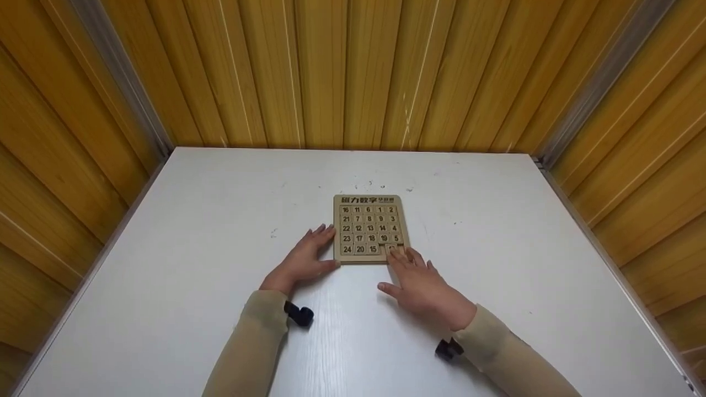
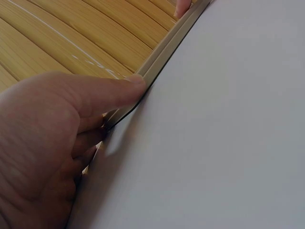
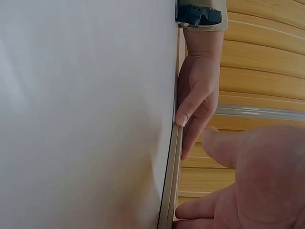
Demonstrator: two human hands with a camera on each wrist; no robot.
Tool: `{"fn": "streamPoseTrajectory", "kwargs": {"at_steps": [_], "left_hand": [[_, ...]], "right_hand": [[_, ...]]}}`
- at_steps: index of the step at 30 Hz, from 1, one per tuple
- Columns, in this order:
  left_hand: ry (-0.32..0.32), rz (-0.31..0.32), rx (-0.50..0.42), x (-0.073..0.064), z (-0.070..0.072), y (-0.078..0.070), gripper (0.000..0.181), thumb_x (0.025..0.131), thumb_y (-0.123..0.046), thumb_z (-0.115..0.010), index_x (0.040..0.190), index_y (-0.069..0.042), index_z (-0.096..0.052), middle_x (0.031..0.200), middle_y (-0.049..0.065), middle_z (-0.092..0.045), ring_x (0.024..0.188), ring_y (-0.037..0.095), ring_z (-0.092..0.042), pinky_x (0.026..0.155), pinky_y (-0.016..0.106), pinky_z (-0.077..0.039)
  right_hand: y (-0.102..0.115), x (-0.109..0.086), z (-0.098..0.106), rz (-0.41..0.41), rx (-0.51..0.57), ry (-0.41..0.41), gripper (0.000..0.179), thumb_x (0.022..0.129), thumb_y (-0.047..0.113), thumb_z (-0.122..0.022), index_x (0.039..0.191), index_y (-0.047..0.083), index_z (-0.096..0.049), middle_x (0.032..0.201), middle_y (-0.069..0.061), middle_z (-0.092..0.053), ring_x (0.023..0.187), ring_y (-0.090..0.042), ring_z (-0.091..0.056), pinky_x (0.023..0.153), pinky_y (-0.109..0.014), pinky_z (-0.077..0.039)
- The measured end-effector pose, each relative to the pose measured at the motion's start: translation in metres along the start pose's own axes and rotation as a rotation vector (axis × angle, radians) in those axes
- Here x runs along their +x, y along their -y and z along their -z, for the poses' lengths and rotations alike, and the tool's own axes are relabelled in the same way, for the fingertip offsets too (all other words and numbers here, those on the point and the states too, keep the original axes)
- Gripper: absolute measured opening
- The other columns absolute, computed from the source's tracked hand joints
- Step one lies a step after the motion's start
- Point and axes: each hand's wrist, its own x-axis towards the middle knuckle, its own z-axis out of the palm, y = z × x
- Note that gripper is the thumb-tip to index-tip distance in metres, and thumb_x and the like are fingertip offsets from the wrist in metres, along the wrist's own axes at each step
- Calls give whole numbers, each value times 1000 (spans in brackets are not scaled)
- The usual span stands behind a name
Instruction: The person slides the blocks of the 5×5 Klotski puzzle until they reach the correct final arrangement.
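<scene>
A wooden number sliding puzzle (image 1: 366, 200) lies flat on the white table, its numbered tiles set in rows inside a frame. My left hand (image 1: 303, 257) holds its lower left corner, the thumb (image 2: 114, 93) against the front edge and the fingers along the left side. At the lower right corner, my right hand (image 1: 422, 286) touches a tile with outstretched fingertips that partly cover its number. Left of that tile, a gap shows beside the tile 15 (image 1: 373, 249). The right thumb (image 3: 221, 145) stands apart from the puzzle.
The white table (image 1: 469, 220) extends around the puzzle and has small dark marks behind it. Yellow wood-look panels (image 1: 320, 71) rise at the back and both sides, with grey metal posts (image 1: 118, 71) in the corners. Each sleeve carries a black wrist device (image 1: 299, 314).
</scene>
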Motion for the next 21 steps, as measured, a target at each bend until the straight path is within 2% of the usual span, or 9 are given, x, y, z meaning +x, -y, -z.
{"fn": "streamPoseTrajectory", "kwargs": {"at_steps": [7,14,21], "left_hand": [[2,-13,14,1,2,0,85,89,-30,-77,160,-12,-35,169,8,-30,161,29,-18,134,49,-11],[-9,-24,6,0,4,-2,85,89,-29,-78,160,-11,-35,169,7,-31,161,31,-18,133,52,-11],[-3,-20,5,-2,1,-1,86,88,-31,-78,160,-13,-35,170,7,-29,161,36,-16,132,56,-12]], "right_hand": [[-2,-1,6,-18,-6,-7,82,102,54,-54,163,5,-27,172,-13,-23,161,-41,-8,125,-73,-14],[22,7,6,26,21,-7,82,101,56,-54,164,12,-26,173,-9,-18,162,-40,-3,127,-71,-11],[40,16,-1,39,-2,43,84,101,59,-52,165,13,-22,174,-10,-10,161,-41,-1,129,-67,-7]]}}
